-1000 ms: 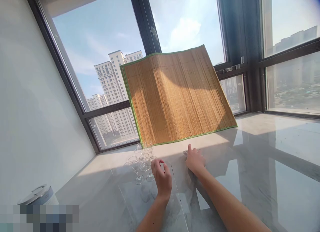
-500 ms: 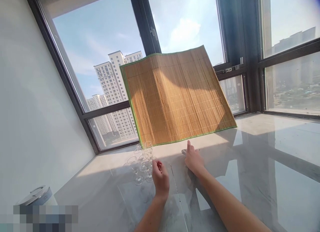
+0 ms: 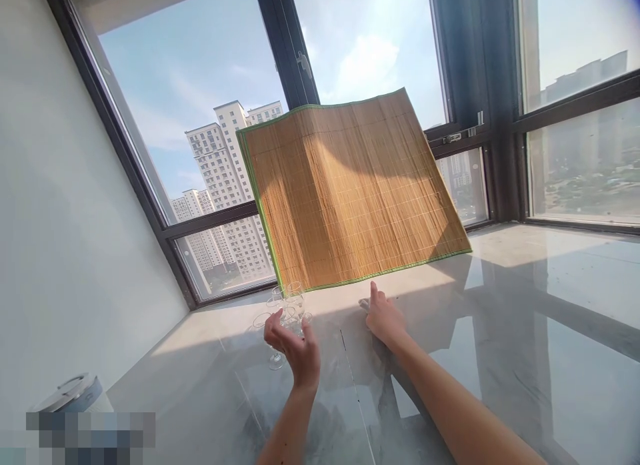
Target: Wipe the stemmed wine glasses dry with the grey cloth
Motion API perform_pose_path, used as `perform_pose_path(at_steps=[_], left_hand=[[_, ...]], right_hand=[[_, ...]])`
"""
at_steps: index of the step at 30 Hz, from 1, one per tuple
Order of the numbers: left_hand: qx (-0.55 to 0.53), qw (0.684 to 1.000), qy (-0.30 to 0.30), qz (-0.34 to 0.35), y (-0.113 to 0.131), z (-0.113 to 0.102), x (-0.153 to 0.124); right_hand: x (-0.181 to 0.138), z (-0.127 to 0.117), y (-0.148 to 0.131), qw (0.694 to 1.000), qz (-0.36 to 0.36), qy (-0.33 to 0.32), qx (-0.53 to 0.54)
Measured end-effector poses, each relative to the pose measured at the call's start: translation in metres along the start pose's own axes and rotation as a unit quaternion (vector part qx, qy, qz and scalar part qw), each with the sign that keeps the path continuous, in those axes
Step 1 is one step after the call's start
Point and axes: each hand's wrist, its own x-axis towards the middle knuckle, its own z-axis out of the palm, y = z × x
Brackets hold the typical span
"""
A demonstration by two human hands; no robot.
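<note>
A cluster of several clear stemmed glasses stands on the glossy marble surface, left of centre. My left hand is at the near side of the cluster, thumb and fingers spread apart, and hides part of the glasses; whether it touches one I cannot tell. To the right, my right hand rests low over the surface, forefinger pointing forward and the other fingers curled. A small greyish-white thing shows at its left side, too small to name.
A bamboo mat with green edging leans against the window behind the glasses. Dark window frames run along the back. A lidded white container stands at the lower left, beside the white wall.
My left hand has shifted left toward the glasses and opened from a closed, curled shape. My right hand has stayed almost in place. The view has moved slightly.
</note>
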Motion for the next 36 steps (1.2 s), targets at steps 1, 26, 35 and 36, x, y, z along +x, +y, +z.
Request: perform_pose_path(at_steps=[1, 26, 35, 36], left_hand=[[-0.007, 1.000, -0.002, -0.011, -0.002, 0.001, -0.001], [-0.085, 0.910, -0.187, -0.360, -0.029, 0.022, -0.022], [-0.136, 0.913, -0.365, -0.117, -0.011, 0.026, -0.041], [-0.118, 0.916, -0.365, -0.115, -0.013, 0.027, -0.040]], right_hand=[[0.000, 0.000, 0.000, 1.000, 0.000, 0.000, 0.003], [0.002, 0.005, 0.003, 0.999, -0.020, 0.027, 0.040], [0.005, 0.006, -0.002, 0.989, -0.062, 0.013, 0.135], [0.005, 0.006, -0.005, 0.985, -0.075, 0.015, 0.154]])
